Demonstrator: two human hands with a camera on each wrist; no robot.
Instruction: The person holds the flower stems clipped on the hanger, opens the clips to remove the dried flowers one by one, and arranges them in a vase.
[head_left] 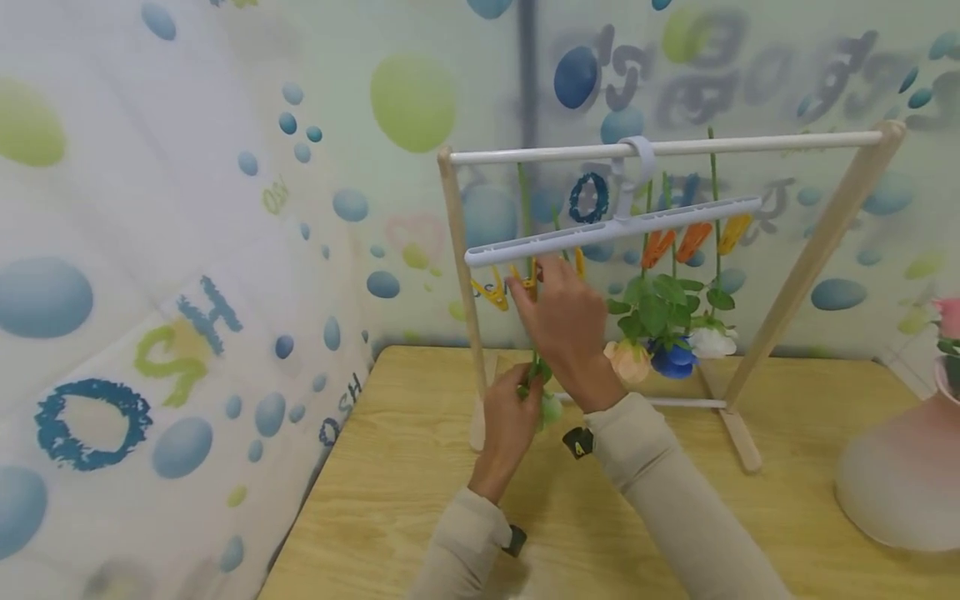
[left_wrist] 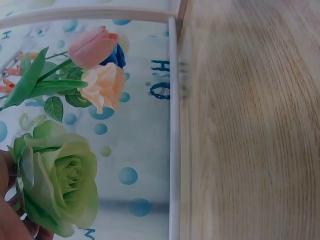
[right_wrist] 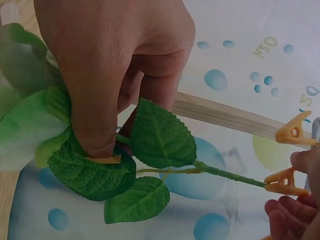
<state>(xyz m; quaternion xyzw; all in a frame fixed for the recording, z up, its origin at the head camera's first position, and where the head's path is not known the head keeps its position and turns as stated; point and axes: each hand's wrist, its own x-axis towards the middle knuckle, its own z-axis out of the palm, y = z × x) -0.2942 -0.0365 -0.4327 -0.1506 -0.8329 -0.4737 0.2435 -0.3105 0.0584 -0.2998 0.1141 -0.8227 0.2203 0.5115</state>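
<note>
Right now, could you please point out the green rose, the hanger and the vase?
Green rose point(left_wrist: 68, 176): left wrist view, on its petals.
Hanger point(head_left: 639, 223): head view, on its bar.
Vase point(head_left: 903, 479): head view, on its body.

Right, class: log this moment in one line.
left hand: holds green rose; right hand: pinches yellow clip; hanger: hooked on white rail

I see left hand point(right_wrist: 117, 70) pinching a leafy stem point(right_wrist: 230, 174) beside a pale green flower point(right_wrist: 22, 100); right hand point(right_wrist: 297, 210) pinches yellow-orange clip point(right_wrist: 276, 186) touching the stem (second clip point(right_wrist: 285, 134) near).
</note>
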